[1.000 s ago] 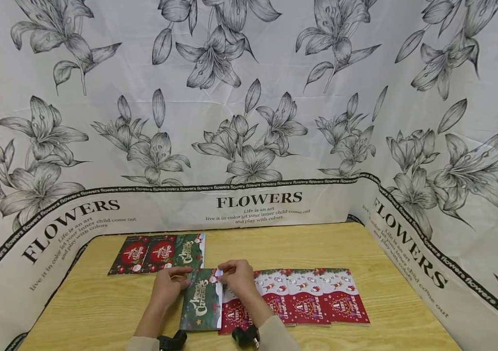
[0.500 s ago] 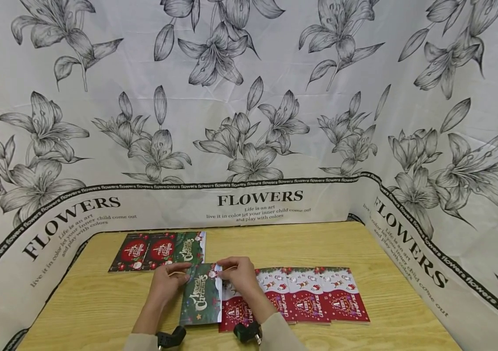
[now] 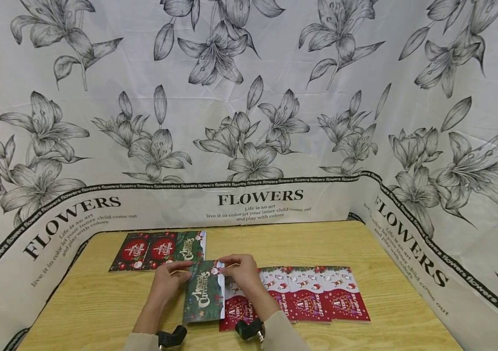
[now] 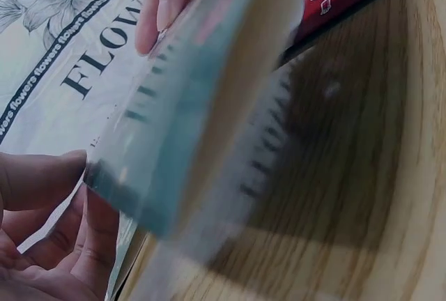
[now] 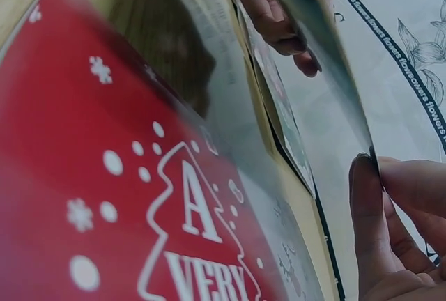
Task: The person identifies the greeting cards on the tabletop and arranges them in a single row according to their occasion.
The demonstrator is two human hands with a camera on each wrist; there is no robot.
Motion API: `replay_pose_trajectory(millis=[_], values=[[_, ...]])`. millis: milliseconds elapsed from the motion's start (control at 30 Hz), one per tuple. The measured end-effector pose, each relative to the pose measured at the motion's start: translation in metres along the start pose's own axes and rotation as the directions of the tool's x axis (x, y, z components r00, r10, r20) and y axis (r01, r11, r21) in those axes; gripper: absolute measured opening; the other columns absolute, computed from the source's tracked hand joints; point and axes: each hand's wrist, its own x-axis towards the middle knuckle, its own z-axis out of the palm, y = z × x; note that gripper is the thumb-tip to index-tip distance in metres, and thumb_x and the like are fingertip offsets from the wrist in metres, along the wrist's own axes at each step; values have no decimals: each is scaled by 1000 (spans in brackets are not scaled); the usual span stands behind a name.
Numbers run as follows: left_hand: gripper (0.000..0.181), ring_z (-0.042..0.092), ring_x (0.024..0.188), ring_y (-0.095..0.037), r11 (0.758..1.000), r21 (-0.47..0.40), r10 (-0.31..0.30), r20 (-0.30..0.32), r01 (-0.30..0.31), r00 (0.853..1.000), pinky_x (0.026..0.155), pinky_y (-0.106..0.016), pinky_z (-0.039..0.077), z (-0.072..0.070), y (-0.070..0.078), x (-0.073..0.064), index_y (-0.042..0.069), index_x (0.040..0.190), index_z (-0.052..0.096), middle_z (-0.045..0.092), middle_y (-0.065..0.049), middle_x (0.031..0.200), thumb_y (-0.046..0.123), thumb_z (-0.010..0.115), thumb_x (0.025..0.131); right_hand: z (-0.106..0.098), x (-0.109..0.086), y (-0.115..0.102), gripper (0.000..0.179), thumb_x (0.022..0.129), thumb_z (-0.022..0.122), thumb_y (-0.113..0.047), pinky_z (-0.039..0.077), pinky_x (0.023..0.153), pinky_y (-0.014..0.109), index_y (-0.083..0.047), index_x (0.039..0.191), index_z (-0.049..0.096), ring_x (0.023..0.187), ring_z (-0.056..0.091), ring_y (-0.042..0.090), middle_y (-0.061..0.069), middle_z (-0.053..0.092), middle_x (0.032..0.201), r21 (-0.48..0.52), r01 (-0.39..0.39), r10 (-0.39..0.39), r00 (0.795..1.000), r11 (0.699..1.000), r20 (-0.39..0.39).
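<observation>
Now the left hand (image 3: 164,285) and right hand (image 3: 244,274) are each pinching a green card (image 3: 205,292) near its top, thumb and fingers clamped on it. Over the last second it has been shifting slightly farther away and is tilting off the table (image 3: 363,248), so it is still being handled. Red cards (image 3: 345,297) are overlapping beside its right edge; dark cards (image 3: 163,248) and a second green card (image 3: 190,246) are lying beyond.

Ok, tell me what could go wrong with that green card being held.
The held green card is pinched only near its far corners by the left hand and right hand, so its near edge might swing or slip. It could also nudge the nearest red-and-white card, possibly disturbing that row.
</observation>
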Motion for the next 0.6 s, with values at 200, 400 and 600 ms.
replay_pose_trajectory(millis=[200, 400, 600], values=[[28, 70, 89, -18, 999, -52, 17, 30, -15, 999, 72, -23, 55, 1, 1, 1, -8, 119, 74, 71, -19, 109, -11, 73, 91, -3, 1, 1, 24, 87, 77, 8, 58, 72, 35, 6, 112, 78, 78, 67, 13, 17, 72, 100, 13, 7, -7, 1000, 1000, -21], [26, 70, 85, -21, 992, -129, 7, 62, 1, 998, 69, -30, 58, 3, 1, 0, -9, 115, 73, 70, -17, 106, -13, 72, 90, -9, 3, 1, 25, 89, 75, 9, 60, 76, 31, 7, 114, 77, 84, 68, 16, 20, 70, 100, 55, 15, -11, 998, 998, -69], [24, 70, 84, -22, 989, -147, 21, 89, -8, 996, 70, -32, 59, 3, 1, -1, -9, 112, 74, 69, -16, 103, -15, 71, 89, -14, 5, 1, 27, 90, 75, 8, 62, 79, 38, 10, 117, 75, 85, 69, 18, 23, 68, 102, 81, 27, -18, 994, 996, -107]])
